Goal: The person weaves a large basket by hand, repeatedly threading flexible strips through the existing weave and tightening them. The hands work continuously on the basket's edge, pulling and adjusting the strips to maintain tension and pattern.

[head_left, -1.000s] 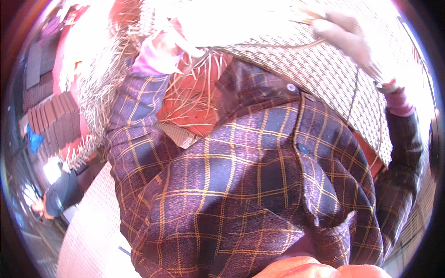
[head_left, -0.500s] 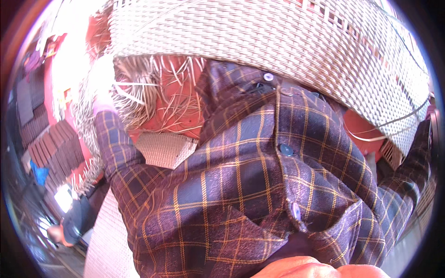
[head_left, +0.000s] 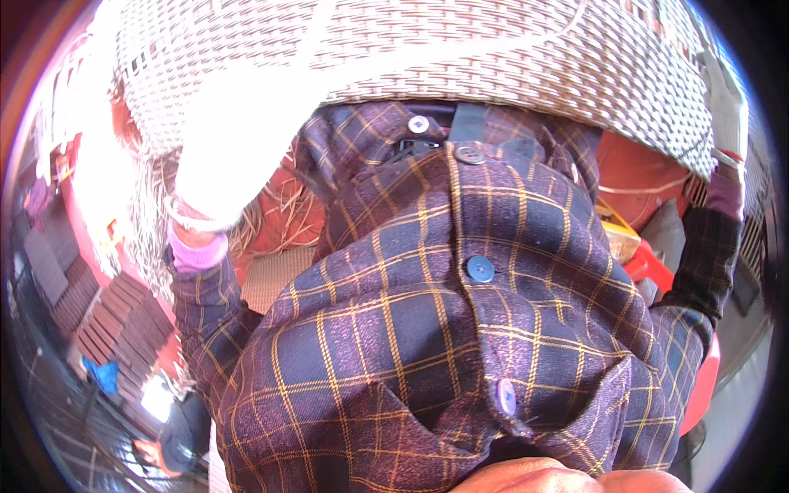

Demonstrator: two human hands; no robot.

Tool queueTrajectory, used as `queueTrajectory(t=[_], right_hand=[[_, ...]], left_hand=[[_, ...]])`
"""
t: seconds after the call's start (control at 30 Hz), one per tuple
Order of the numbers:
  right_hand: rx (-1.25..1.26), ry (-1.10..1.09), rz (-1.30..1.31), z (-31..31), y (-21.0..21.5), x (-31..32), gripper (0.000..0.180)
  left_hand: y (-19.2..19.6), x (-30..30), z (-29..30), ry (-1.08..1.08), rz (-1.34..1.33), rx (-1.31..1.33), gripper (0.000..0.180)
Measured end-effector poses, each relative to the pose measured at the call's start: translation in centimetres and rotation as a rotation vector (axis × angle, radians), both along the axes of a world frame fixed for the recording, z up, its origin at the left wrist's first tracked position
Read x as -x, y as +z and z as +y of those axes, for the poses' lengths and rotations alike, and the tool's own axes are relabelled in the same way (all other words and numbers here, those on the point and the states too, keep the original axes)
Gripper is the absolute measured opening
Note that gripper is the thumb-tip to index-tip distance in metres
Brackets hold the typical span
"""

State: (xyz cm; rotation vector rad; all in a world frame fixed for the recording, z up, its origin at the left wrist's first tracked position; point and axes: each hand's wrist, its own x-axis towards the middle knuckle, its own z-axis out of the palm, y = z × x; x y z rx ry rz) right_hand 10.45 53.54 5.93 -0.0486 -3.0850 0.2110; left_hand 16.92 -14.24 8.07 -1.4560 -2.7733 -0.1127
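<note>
A large woven panel (head_left: 460, 78) of pale flat strips lies across my lap. My left hand (head_left: 246, 123), in a white glove bleached out by glare, is over the panel's near left edge. From its fingertips a long white strip (head_left: 460, 56) runs right across the weave; the hand seems closed on it, though the fingers blur together in the brightness. My right hand (head_left: 726, 103), in a pale glove, is up against the panel's right edge. Its fingers cannot be told apart.
Loose strip ends (head_left: 152, 205) hang at the left over a red surface (head_left: 288, 209). Stacked brown pieces (head_left: 123, 316) stand further left, near a person in dark clothing (head_left: 182, 435). A yellow-edged box (head_left: 618, 234) and a red object (head_left: 649, 264) are at my right.
My left hand has come up and right from the hanging strips, a white strip now stretching from it. The panel has shifted left in view. My right hand has come into clearer sight.
</note>
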Motion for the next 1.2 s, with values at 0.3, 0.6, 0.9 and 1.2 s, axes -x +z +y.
queueTrajectory(t=[0.3,0.6,0.9,1.2], right_hand=[[0.765,-0.441,0.057,-8.7,0.5,-8.5,0.025],[0.659,-0.2,0.014,-7.7,-1.5,-9.4,0.028],[0.864,-0.26,-0.024,-13.9,2.9,-2.1,0.033],[0.768,0.341,-0.396,-37.7,9.0,-2.7,0.029]], left_hand=[[0.3,-3.5,6.9,0.037,-1.027,-0.485,0.036],[-0.4,-2.6,6.5,-0.194,-0.814,-0.229,0.039],[-0.4,2.7,-3.5,0.188,-0.017,-0.348,0.033],[-0.7,1.0,6.2,0.273,-0.161,-0.212,0.025]])
